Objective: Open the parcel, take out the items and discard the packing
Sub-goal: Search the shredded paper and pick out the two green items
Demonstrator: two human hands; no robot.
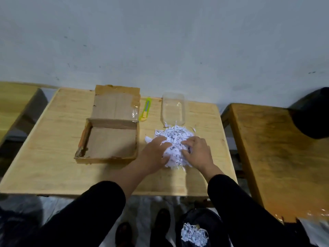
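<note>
On the worktop (pixel 53 168), the open box (pixel 108 141) sits left of my grip. Both hands, left (pixel 154 154) and right (pixel 197 154), clench the shreds (pixel 175 138). Beyond them lies a clear tub (pixel 173 108), then the knife (pixel 145 109).

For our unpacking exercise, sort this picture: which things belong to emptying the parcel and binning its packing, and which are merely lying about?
Belongs to the job:
open brown cardboard box
pile of white shredded paper, gathered by left hand and right hand
clear plastic container
yellow-green utility knife
black bin bag on the floor, shreds inside

Lying about:
neighbouring wooden table
dark object on it
</note>
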